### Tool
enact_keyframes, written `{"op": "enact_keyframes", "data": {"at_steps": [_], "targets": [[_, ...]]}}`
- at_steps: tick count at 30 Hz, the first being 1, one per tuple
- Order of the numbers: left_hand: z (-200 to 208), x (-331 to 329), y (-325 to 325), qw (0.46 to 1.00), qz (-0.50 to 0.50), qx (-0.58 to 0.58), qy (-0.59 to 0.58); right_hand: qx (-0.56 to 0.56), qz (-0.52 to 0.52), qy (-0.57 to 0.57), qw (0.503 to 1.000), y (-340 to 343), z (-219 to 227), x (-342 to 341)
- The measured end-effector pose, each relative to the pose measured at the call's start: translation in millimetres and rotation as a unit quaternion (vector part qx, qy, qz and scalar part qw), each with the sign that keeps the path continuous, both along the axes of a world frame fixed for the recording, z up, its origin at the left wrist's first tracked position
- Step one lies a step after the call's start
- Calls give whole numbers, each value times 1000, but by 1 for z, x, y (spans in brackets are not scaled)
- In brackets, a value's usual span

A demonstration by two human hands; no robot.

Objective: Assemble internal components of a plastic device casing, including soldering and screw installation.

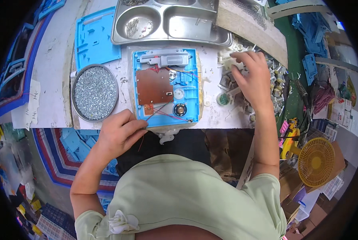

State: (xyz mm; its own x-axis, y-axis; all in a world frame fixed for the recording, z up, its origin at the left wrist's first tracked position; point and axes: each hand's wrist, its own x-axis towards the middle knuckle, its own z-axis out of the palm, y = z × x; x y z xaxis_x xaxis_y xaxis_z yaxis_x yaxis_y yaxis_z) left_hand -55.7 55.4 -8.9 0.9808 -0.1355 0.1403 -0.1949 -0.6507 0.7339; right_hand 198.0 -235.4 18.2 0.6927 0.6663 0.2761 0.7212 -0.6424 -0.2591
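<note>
A blue plastic housing (193,96) lies open side up in front of me. Inside it are a brown circuit board (153,87), a grey plastic mechanism (170,60) along the top, a round black speaker (180,109) and several thin wires. At its lower left corner my left hand (121,133) is closed, thumb and fingers pinching a thin dark red wire (141,143) whose end hangs past the table edge. My right hand (251,76) hovers over a heap of small white plastic parts (229,60), thumb and forefinger apart, with nothing visible between them.
Left of the housing stands a round tray (95,93) full of small metal screws. Behind are a blue panel (95,38) and a steel compartment tray (171,41) with small metal parts. A board (263,30) slants across the back right. A soldering iron (301,89) and yellow fan (316,162) are at right.
</note>
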Motion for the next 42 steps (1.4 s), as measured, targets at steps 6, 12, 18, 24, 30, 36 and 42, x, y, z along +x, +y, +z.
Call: {"op": "enact_keyframes", "data": {"at_steps": [6,12,18,24,30,36,42], "targets": [[67,43,26,995,-71,9,67,29,7,39,999,-10,-5,20],[41,210,19,974,-66,157,-149,297,-109,163,935,-24,-6,24],[-9,319,-17,913,-165,354,-120,368,-133,260,883,-37,3,3],[14,290,-14,951,-119,253,-131,337,-107,372,859,-37,22,-38],[74,108,-28,972,-74,-190,117,372,-5,327,869,-10,36,-96],[44,57,-46,820,48,-484,301,277,98,186,938,10,29,-106],[43,54,-50,811,37,-479,336,226,211,111,945,16,23,-104]]}}
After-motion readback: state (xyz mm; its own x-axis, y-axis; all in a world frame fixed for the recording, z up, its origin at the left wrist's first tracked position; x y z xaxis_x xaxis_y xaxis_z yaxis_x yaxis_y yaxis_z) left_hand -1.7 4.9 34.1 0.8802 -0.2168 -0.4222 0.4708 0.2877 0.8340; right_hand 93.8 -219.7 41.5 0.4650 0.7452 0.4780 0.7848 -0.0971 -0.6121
